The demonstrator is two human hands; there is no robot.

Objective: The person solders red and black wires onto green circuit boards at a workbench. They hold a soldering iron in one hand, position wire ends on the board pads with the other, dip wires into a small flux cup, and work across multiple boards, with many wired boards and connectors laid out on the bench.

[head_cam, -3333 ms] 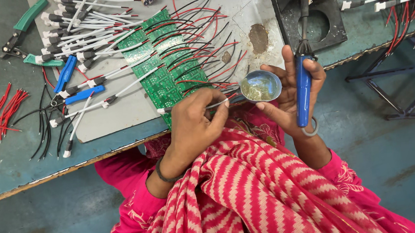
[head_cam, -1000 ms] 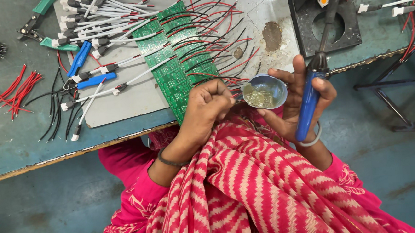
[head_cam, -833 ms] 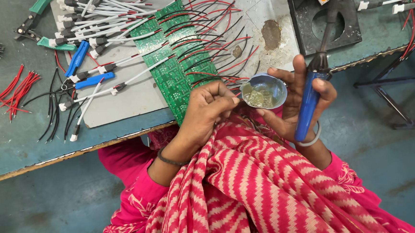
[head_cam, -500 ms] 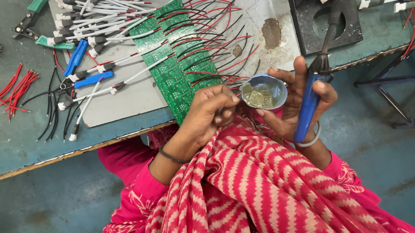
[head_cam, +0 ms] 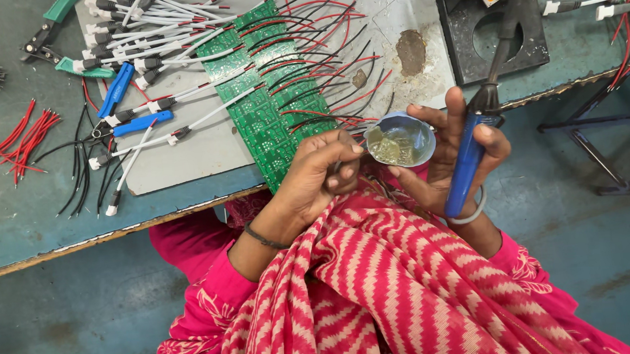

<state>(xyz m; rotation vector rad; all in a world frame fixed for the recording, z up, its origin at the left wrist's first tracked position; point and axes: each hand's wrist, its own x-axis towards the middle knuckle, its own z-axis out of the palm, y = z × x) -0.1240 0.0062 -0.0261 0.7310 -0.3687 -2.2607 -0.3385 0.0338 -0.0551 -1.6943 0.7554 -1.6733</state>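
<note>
- The right hand (head_cam: 453,150) is closed around a blue-handled soldering iron (head_cam: 467,166), and its fingers also carry a small round tin (head_cam: 399,140) with a yellowish paste inside, just in front of the bench (head_cam: 12,225) edge.
- The left hand (head_cam: 320,175) is pinched on thin wire ends at the rim of the tin; whether the tips touch the paste I cannot tell.
- The green circuit boards (head_cam: 267,103) lie on a grey mat (head_cam: 197,151) on the bench, many red and black wires already standing on them, so I judge that a good part of the wiring is done.
- Loose red wires (head_cam: 17,137), some black ones and white leads wait at the left, with blue tweezers (head_cam: 116,91) and green pliers (head_cam: 47,27); these seem to be what is left.
- The iron's tip is away from the boards, so I judge that no joint is being made at this moment.
</note>
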